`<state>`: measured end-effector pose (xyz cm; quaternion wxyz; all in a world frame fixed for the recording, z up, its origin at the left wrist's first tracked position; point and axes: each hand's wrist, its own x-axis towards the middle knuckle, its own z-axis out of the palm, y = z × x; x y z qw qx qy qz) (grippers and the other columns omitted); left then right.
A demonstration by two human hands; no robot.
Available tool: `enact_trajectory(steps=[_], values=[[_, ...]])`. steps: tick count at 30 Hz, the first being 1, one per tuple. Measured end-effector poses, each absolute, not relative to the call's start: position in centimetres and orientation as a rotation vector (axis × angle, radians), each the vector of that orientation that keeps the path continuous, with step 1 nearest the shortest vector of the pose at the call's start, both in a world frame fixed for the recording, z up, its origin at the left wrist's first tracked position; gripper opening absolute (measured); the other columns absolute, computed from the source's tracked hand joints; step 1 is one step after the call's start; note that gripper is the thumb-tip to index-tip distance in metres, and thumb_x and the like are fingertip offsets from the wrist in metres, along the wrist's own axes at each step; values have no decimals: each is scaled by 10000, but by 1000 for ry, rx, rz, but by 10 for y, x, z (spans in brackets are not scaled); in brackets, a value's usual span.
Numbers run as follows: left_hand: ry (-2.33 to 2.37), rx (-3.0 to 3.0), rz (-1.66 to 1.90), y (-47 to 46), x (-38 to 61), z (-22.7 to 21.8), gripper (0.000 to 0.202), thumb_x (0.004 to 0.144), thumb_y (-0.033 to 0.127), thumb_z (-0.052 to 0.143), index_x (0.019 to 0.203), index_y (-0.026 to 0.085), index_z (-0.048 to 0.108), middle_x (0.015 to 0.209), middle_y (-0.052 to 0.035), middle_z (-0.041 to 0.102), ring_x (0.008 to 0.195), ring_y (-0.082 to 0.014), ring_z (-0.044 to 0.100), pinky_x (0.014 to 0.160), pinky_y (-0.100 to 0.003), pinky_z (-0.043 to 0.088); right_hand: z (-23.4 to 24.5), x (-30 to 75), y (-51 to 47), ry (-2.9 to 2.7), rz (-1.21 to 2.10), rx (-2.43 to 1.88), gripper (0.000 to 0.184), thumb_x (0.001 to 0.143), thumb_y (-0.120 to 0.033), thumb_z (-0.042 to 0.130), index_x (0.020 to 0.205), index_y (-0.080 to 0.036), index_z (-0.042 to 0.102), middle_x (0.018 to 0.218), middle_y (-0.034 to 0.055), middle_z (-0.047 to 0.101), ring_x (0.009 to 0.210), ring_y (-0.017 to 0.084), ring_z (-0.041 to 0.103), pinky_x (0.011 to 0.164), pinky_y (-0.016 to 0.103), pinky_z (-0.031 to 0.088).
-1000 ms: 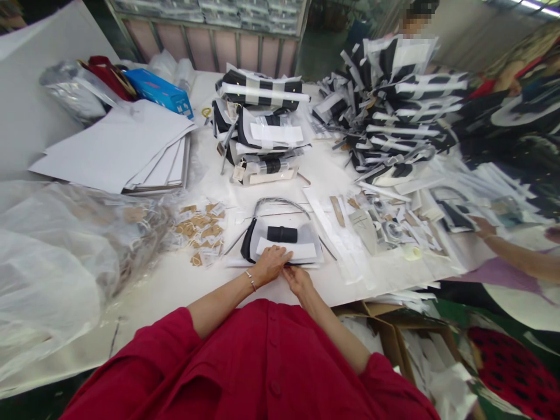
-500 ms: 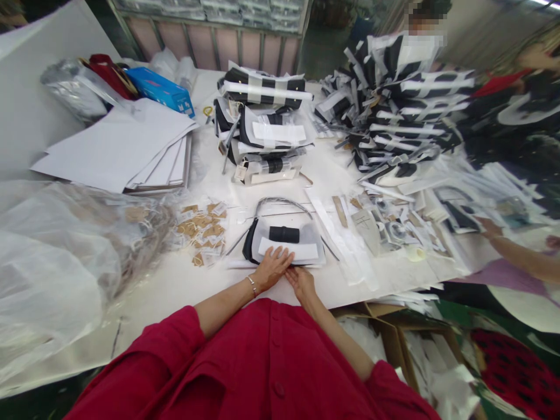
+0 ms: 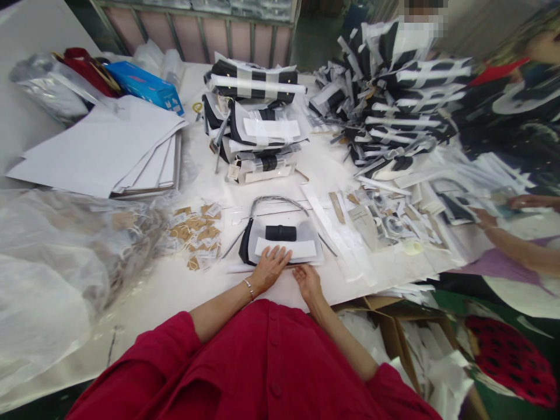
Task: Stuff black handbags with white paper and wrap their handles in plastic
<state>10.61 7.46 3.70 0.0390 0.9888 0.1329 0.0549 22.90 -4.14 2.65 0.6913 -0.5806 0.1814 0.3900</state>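
Observation:
In front of me a black handbag (image 3: 245,245) lies flat on the white table, its front covered by a pale translucent sheet and its wrapped handle arching away from me. A white paper strip (image 3: 301,249) crosses the lower part of the bag, below a black roll-shaped piece (image 3: 280,233). My left hand (image 3: 270,269) rests flat on the bag's near edge and the strip, fingers spread. Palm partly up, my right hand (image 3: 308,282) is at the near edge, just right of the left one. Its fingers are loosely extended, and I see nothing held in them.
Brown hang tags (image 3: 196,229) lie left of the bag, beside a large plastic bag (image 3: 48,280). Wrapped handbags (image 3: 262,125) are stacked behind, with a bigger pile (image 3: 406,111) at the right. Paper sheets (image 3: 105,146) and a blue box (image 3: 144,87) stand far left. A co-worker's arm (image 3: 520,248) reaches in.
My right hand has slid a little to the right along the bag's near edge, away from my left hand. The left hand stays on the bag. The camera view has shifted slightly.

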Motion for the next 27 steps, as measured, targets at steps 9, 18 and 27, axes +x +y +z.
enact_trajectory(steps=[9,18,27], values=[[381,3078,229,76,110,28,488,969,133,373,1448,223,388,1406,-149,518,1305,-284,478,1042,-508,380,15,227,-38,550,971,-1363,152,743,-245,732,774,-198,590,685,25,675,732,190,676,784,373,587],[432,2990,195,85,109,44,488,969,144,389,1448,233,372,1380,-138,528,1223,-260,510,919,-404,425,27,220,-30,522,986,-1167,86,872,-293,630,895,-215,658,879,16,724,896,144,689,936,312,548],[453,2926,146,106,98,69,615,938,104,400,1510,282,262,1369,-111,522,1072,-235,539,837,-368,462,63,207,-5,304,1016,-957,302,797,-445,729,991,-220,674,1004,36,741,1044,180,663,945,328,537]])
